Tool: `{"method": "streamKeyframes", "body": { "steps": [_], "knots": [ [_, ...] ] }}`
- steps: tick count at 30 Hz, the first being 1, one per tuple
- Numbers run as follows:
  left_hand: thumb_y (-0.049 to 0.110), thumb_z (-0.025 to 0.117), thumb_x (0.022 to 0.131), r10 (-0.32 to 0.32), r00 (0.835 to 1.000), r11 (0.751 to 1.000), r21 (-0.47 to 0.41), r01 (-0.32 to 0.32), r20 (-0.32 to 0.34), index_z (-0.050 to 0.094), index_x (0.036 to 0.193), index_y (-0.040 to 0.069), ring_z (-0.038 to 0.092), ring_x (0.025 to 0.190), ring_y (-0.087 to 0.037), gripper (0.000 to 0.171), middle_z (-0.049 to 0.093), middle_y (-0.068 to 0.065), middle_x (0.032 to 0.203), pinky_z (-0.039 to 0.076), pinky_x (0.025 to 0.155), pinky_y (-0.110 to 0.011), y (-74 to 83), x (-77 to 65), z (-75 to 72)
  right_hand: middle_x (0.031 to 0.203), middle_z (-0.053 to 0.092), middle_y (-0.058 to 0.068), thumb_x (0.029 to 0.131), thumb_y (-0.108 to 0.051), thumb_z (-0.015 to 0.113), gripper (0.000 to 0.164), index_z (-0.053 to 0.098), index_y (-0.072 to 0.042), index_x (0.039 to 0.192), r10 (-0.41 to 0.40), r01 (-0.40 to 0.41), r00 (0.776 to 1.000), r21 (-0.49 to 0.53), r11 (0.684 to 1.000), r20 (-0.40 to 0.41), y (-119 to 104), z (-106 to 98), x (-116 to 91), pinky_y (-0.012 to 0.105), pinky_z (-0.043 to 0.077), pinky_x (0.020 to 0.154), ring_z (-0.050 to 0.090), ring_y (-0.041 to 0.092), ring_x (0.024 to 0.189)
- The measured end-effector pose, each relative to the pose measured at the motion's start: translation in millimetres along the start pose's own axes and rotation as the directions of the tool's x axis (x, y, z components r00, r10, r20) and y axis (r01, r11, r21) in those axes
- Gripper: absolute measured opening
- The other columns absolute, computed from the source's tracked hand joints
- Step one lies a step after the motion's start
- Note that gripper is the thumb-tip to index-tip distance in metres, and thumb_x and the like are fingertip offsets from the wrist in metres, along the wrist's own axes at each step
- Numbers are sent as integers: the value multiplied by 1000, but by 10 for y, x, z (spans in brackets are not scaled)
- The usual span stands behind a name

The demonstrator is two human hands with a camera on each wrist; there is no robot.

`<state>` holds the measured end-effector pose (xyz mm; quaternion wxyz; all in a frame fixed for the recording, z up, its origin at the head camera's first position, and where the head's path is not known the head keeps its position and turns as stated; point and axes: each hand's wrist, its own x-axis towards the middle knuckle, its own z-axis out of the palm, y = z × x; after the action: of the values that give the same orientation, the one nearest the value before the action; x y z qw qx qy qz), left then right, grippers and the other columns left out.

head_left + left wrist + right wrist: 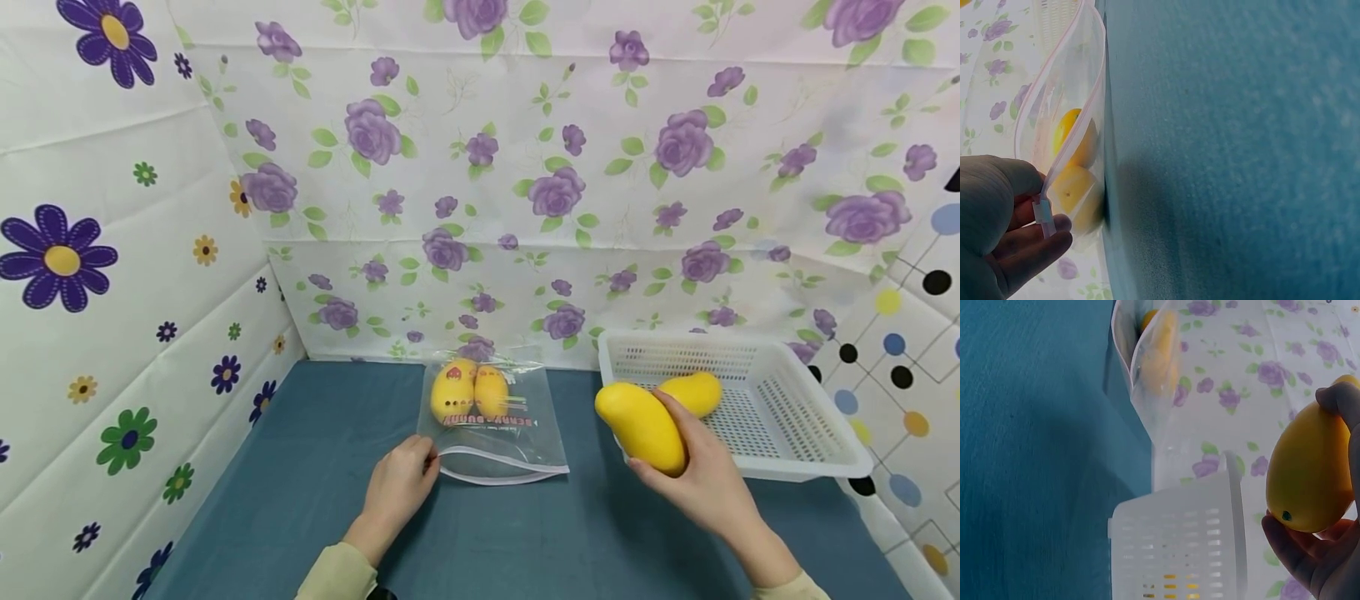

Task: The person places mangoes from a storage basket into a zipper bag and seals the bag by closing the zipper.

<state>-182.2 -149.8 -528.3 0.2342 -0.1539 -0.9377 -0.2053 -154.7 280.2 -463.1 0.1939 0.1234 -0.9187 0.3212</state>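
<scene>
Head view shows a blue bench [525,550] carrying a white perforated plastic basket [806,467]. Left of the basket lies a clear plastic zip bag [543,446], its mouth parted. The right hand [705,471] has its grip round a plump yellow mango [645,425] above the basket's left end; the left hand [401,479], well left of the basket, pinches the bag's zip end. Two yellow oval mangoes [453,393] sit inside the bag, another mango [693,393] inside the basket.

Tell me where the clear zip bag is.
In the head view, the clear zip bag lies left of the white basket, its zip pinched by the left hand.
</scene>
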Motion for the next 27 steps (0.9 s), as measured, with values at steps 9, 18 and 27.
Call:
{"method": "streamKeyframes", "body": {
  "steps": [9, 18, 27],
  "knots": [
    [7, 88, 88, -6, 1000, 1000, 5, 6, 7, 63, 80, 17, 46, 58, -5, 28, 51, 8, 74, 42, 53, -25, -6, 8, 1, 147, 61, 11, 85, -39, 94, 100, 37, -30, 167, -44, 44, 999, 27, 999, 10, -67, 52, -16, 58, 50, 87, 62, 28, 105],
    [7, 88, 89, -13, 1000, 1000, 9, 13, 21, 63, 80, 17, 45, 58, -5, 28, 51, 8, 74, 42, 53, -25, -5, 14, 6, 149, 60, 8, 83, -41, 94, 100, 39, -29, 166, -36, 32, 998, 62, 998, 57, -97, 128, -31, 60, 49, 95, 62, 25, 110],
    [8, 87, 89, -15, 1000, 1000, 4, 15, 25, 64, 80, 17, 45, 58, -4, 27, 50, 8, 73, 42, 53, -25, 13, 21, -1, 146, 62, 6, 84, -46, 93, 100, 40, -25, 165, -51, 46, 995, 55, 997, 89, -135, 210, -59, 57, 51, 92, 62, 21, 105]
  ]
}}
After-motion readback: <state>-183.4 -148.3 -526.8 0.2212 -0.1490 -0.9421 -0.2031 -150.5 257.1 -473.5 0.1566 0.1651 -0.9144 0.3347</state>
